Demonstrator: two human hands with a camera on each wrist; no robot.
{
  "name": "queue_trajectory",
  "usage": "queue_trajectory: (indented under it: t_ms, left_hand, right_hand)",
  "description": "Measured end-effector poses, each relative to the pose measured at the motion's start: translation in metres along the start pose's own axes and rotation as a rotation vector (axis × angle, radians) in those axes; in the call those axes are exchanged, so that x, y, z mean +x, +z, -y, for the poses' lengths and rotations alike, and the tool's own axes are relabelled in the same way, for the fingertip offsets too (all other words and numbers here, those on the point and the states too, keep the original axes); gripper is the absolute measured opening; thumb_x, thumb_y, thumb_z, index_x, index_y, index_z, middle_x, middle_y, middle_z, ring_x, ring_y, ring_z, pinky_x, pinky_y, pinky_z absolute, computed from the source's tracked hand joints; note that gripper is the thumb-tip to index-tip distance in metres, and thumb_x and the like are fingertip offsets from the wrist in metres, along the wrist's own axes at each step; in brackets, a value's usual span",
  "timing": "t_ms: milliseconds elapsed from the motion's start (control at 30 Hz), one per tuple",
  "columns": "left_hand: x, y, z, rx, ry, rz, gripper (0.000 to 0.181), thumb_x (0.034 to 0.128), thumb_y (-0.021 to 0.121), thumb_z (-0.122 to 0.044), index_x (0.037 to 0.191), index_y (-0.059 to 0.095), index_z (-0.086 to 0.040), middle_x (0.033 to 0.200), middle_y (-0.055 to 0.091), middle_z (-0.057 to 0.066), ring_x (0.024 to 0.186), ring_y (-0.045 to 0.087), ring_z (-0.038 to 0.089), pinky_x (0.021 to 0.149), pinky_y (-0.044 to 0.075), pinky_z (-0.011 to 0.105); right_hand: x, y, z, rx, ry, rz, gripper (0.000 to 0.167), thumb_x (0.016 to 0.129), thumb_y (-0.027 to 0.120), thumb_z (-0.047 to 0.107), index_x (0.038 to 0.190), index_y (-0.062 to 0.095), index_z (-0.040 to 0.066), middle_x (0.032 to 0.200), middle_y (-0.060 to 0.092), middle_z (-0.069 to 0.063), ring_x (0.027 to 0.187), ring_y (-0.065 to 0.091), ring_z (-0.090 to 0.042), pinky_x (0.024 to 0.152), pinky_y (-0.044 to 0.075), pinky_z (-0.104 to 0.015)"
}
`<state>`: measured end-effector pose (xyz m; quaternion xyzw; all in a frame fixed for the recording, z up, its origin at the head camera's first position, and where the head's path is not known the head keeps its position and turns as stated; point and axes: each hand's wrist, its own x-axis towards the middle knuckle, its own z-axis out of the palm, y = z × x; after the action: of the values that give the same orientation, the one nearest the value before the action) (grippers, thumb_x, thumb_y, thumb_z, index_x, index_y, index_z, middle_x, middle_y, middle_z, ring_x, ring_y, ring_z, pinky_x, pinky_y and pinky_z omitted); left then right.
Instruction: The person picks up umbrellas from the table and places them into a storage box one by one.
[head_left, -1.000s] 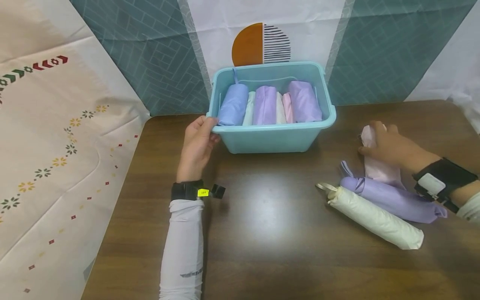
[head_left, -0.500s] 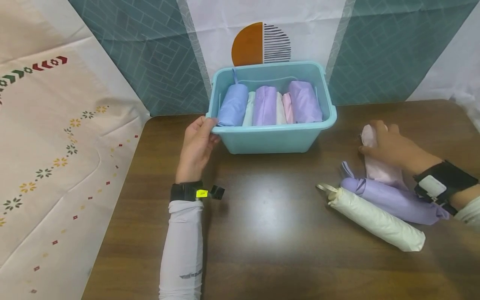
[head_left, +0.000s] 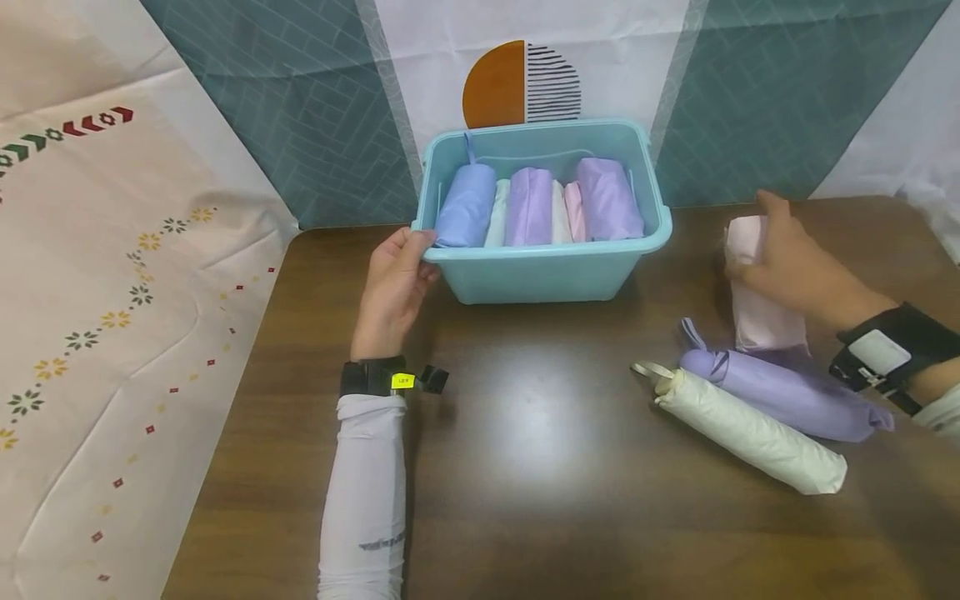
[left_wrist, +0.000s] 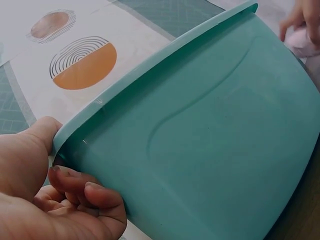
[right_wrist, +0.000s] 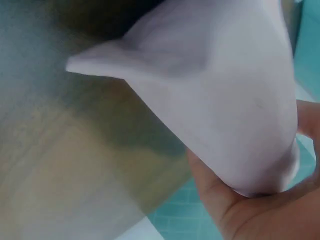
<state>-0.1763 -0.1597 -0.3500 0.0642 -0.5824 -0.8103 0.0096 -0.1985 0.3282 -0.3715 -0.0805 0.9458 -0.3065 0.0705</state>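
Observation:
In the head view my left hand pinches the front left corner of the light blue plastic bin, thumb on the rim and fingers below it. Several rolled umbrellas stand in that bin, among them a blue one and two purple ones. Over at the right, my right hand grips a pale pink folded umbrella by its far end. The right wrist view shows thumb and fingers on either side of the pink umbrella's cloth. A purple umbrella and a cream umbrella lie just nearer.
The brown wooden table carries everything. Behind the bin hangs a patterned cloth in teal and white. A cream embroidered cloth drapes along the table's left side. The bin stands close to the back edge.
My right hand has moved a little away from me with the pink umbrella, whose near end has drawn back from the purple one. The left hand keeps its place on the bin.

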Motion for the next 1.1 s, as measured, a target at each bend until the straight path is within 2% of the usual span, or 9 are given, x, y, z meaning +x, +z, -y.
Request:
queue_trajectory:
  t_ms: [133, 200, 233, 333, 433, 567, 800, 933, 1100]
  left_hand:
    - [0.001, 0.000, 0.000, 0.001, -0.002, -0.001, 0.023, 0.1029, 0.060, -0.008, 0.082, 0.053, -0.007, 0.072, 0.043, 0.002, 0.064, 0.043, 0.014, 0.062, 0.040, 0.024]
    - [0.002, 0.000, 0.000, -0.004, -0.004, -0.003, 0.024, 0.1025, 0.061, -0.007, 0.080, 0.052, -0.008, 0.071, 0.043, 0.002, 0.063, 0.042, 0.014, 0.061, 0.040, 0.023]
    - [0.002, 0.000, 0.000, -0.010, -0.004, -0.002, 0.024, 0.1024, 0.061, -0.006, 0.080, 0.052, -0.008, 0.070, 0.043, 0.001, 0.062, 0.041, 0.013, 0.060, 0.039, 0.023]
    - [0.002, 0.000, 0.000, -0.021, 0.001, -0.004, 0.026, 0.1016, 0.060, -0.005, 0.078, 0.051, -0.008, 0.068, 0.041, 0.000, 0.060, 0.039, 0.012, 0.059, 0.038, 0.022]
    - [0.002, 0.000, 0.000, -0.030, 0.008, -0.006, 0.026, 0.1012, 0.060, -0.004, 0.077, 0.051, -0.008, 0.067, 0.041, 0.000, 0.059, 0.038, 0.012, 0.058, 0.037, 0.022]
    - [0.002, 0.000, 0.001, -0.035, 0.013, 0.002, 0.028, 0.1012, 0.060, -0.003, 0.076, 0.051, -0.009, 0.067, 0.040, 0.000, 0.059, 0.038, 0.012, 0.059, 0.036, 0.023]
    - [0.002, 0.002, 0.001, -0.039, 0.014, 0.006, 0.029, 0.1008, 0.061, -0.003, 0.074, 0.050, -0.009, 0.065, 0.039, 0.000, 0.058, 0.037, 0.013, 0.058, 0.036, 0.023]
    - [0.001, 0.002, -0.001, -0.019, 0.014, -0.010, 0.028, 0.1009, 0.061, -0.004, 0.075, 0.050, -0.009, 0.065, 0.039, 0.000, 0.057, 0.037, 0.012, 0.058, 0.036, 0.023]
    - [0.001, -0.001, 0.000, 0.007, 0.000, 0.001, 0.027, 0.1022, 0.061, -0.007, 0.078, 0.051, -0.009, 0.067, 0.041, 0.001, 0.059, 0.039, 0.013, 0.060, 0.038, 0.024]
  right_hand:
    - [0.003, -0.009, 0.005, 0.049, -0.046, -0.071, 0.103, 0.095, 0.063, 0.009, 0.164, -0.012, -0.005, 0.154, 0.013, -0.055, 0.133, 0.033, -0.066, 0.115, 0.021, -0.073]
    - [0.003, -0.012, 0.010, 0.069, -0.048, -0.106, 0.104, 0.095, 0.065, 0.010, 0.165, -0.010, -0.003, 0.150, 0.021, -0.055, 0.125, 0.039, -0.064, 0.114, 0.025, -0.070]
    - [0.003, -0.014, 0.013, 0.079, -0.045, -0.126, 0.104, 0.094, 0.065, 0.012, 0.166, -0.009, -0.001, 0.147, 0.026, -0.055, 0.122, 0.043, -0.063, 0.116, 0.029, -0.061]
    - [0.001, -0.019, 0.022, 0.106, -0.038, -0.179, 0.102, 0.093, 0.068, 0.015, 0.167, -0.001, 0.003, 0.131, 0.044, -0.049, 0.110, 0.053, -0.054, 0.101, 0.044, -0.032]
    - [0.000, -0.023, 0.027, 0.158, -0.030, -0.196, 0.100, 0.094, 0.071, 0.016, 0.168, 0.005, 0.009, 0.122, 0.052, -0.039, 0.097, 0.061, -0.030, 0.076, 0.038, -0.012]
    - [-0.003, -0.022, 0.027, 0.245, -0.018, -0.207, 0.097, 0.094, 0.075, 0.016, 0.168, 0.013, 0.014, 0.133, 0.047, -0.027, 0.092, 0.056, -0.006, 0.074, 0.042, -0.010]
    - [-0.013, -0.022, 0.021, 0.276, 0.014, -0.262, 0.083, 0.094, 0.078, 0.017, 0.164, 0.033, 0.012, 0.149, 0.040, -0.018, 0.111, 0.049, -0.019, 0.082, 0.037, -0.012]
    - [-0.012, -0.024, 0.021, 0.281, -0.028, -0.200, 0.069, 0.095, 0.079, 0.015, 0.155, 0.045, 0.012, 0.143, 0.047, -0.011, 0.107, 0.052, -0.011, 0.081, 0.040, -0.011]
    - [-0.010, -0.024, 0.025, 0.305, -0.018, -0.143, 0.055, 0.096, 0.080, 0.017, 0.143, 0.052, 0.022, 0.134, 0.052, -0.004, 0.104, 0.055, -0.010, 0.077, 0.044, -0.010]
